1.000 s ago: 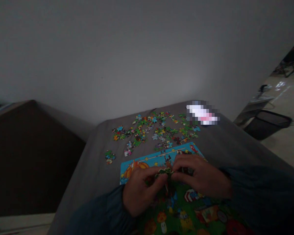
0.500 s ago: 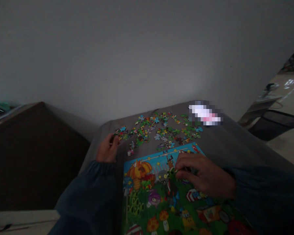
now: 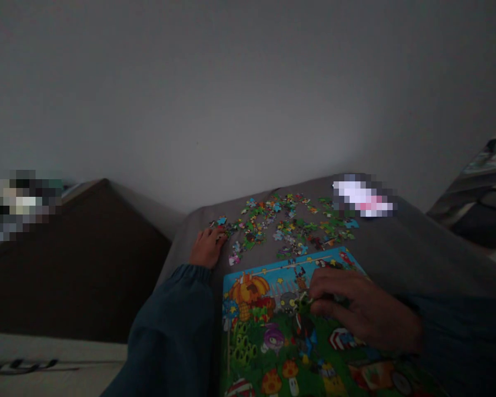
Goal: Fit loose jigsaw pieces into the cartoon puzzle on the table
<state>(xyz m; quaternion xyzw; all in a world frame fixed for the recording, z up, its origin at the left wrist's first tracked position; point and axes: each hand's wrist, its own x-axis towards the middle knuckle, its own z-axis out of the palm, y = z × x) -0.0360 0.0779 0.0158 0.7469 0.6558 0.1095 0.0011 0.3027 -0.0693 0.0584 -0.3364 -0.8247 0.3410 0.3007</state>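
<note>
A brightly printed cartoon picture board (image 3: 252,314) lies in front of me, with a pumpkin, mushrooms and green plants on it. Over its upper right part is my right hand (image 3: 364,309), thumb and forefinger pinched on a small green puzzle piece (image 3: 304,302). Part of that piece is hidden by the fingers. My left hand (image 3: 209,246) rests at the left end of a spread of loose puzzle pieces (image 3: 258,223), palm down, fingers stretched over the nearest ones. Its fingertips touch or nearly touch them.
The pieces and board lie on a grey cloth-covered surface (image 3: 391,242) against a pale wall (image 3: 248,110). A bright blurred-out object (image 3: 361,196) lies at the back right. A dark brown cabinet or box (image 3: 86,259) stands at the left. A dark chair (image 3: 485,218) is beyond the right edge.
My left hand has lowered and stretched its curled fingers onto the pieces. My right hand keeps its pinch over the same part of the board. The view has shifted slightly left.
</note>
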